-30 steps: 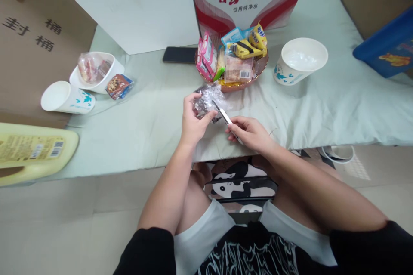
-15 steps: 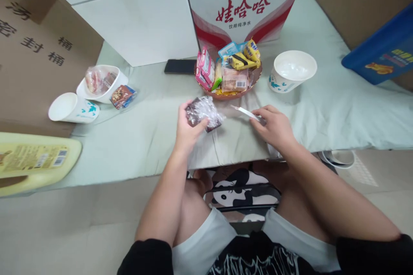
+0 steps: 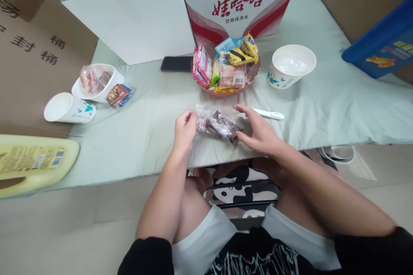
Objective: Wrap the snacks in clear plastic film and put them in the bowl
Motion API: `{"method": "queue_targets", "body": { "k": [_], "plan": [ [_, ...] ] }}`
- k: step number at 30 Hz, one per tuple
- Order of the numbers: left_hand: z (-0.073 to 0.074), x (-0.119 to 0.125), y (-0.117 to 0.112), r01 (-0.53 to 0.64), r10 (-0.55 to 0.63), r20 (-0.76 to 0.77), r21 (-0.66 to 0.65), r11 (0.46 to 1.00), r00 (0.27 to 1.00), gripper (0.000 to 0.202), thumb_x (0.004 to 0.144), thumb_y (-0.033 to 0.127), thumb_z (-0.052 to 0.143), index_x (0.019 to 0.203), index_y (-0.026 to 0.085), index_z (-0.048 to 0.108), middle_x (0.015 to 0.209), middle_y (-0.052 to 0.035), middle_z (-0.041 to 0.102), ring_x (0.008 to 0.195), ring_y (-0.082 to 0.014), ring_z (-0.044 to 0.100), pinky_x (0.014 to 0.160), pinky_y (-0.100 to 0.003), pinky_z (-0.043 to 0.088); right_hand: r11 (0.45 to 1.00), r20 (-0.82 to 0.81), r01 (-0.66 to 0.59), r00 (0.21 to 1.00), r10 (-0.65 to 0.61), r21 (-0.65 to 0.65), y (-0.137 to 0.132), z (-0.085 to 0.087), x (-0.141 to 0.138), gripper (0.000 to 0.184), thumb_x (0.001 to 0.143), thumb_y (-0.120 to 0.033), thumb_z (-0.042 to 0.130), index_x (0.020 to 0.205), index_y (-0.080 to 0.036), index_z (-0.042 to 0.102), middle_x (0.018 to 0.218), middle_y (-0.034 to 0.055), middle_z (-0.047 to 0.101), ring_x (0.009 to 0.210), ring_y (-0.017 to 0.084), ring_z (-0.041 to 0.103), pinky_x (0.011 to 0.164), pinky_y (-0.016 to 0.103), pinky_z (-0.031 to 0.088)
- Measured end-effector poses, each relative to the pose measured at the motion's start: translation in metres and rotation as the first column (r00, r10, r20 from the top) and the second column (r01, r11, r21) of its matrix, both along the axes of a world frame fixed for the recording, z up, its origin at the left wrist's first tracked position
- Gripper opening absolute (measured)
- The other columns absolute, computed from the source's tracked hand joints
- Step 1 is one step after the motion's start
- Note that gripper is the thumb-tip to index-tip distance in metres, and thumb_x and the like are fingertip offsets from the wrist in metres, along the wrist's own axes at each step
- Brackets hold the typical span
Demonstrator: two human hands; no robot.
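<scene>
A clear plastic snack packet [image 3: 215,123] with a dark brown cake inside lies low over the pale green cloth. My left hand [image 3: 184,130] pinches its left end with closed fingers. My right hand [image 3: 257,132] grips its right end, thumb and fingers curled on the wrapper. A small white-handled tool [image 3: 268,114], which looks like scissors, lies loose on the cloth just right of my right hand.
A brown bowl [image 3: 226,91] of wrapped snacks stands behind the packet, a black phone [image 3: 176,63] beside it. A white paper cup [image 3: 289,66] stands at right; a tipped cup [image 3: 69,108], a white bowl [image 3: 97,81] and a snack packet [image 3: 118,94] at left. Boxes line the back.
My right hand laid the white-handled tool on the cloth and moved left onto the packet. The packet was lowered and now lies stretched between both hands.
</scene>
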State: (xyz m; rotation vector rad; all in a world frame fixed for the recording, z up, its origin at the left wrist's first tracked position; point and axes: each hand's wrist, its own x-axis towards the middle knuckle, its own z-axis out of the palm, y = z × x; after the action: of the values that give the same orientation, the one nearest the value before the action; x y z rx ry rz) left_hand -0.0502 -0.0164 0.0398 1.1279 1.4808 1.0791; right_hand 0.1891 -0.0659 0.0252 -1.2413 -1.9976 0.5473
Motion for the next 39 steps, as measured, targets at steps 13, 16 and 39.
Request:
{"method": "queue_targets", "body": {
  "k": [13,16,39],
  "plan": [
    [0.008,-0.028,0.011,-0.175,0.172,-0.077,-0.033,0.984,0.982,0.013,0.072,0.019,0.058,0.084,0.019,0.065,0.076,-0.0012,0.066,0.061,-0.0139,0.061,0.053,-0.024,0.045,0.938,-0.025,0.341,0.940,-0.340,0.068,0.003,0.018,0.034,0.015,0.080,-0.012,0.051,0.079,-0.025,0.058,0.107,0.0089,0.072,0.104,0.028,0.069,0.095,0.048,0.053],
    [0.005,-0.031,0.009,-0.056,0.094,-0.136,0.264,0.963,0.986,0.019,0.077,0.027,0.062,0.094,0.022,0.070,0.103,-0.0067,0.068,0.098,-0.0207,0.067,0.080,-0.032,0.056,0.946,-0.031,0.302,0.953,-0.301,0.115,-0.002,0.020,0.030,0.020,0.082,-0.017,0.052,0.097,-0.025,0.061,0.118,0.0115,0.072,0.114,0.031,0.068,0.099,0.050,0.051],
    [0.037,-0.054,-0.012,0.527,-0.515,-0.347,-0.066,0.847,0.784,0.026,0.080,0.044,0.065,0.074,0.019,0.071,0.070,-0.0042,0.071,0.069,-0.0187,0.065,0.069,-0.031,0.051,0.965,0.592,-0.117,0.771,0.237,-0.234,-0.027,0.038,-0.015,0.050,0.104,-0.047,0.031,0.111,-0.022,0.073,0.075,0.0072,0.076,0.060,0.021,0.062,0.060,0.034,0.027]
  ]
}}
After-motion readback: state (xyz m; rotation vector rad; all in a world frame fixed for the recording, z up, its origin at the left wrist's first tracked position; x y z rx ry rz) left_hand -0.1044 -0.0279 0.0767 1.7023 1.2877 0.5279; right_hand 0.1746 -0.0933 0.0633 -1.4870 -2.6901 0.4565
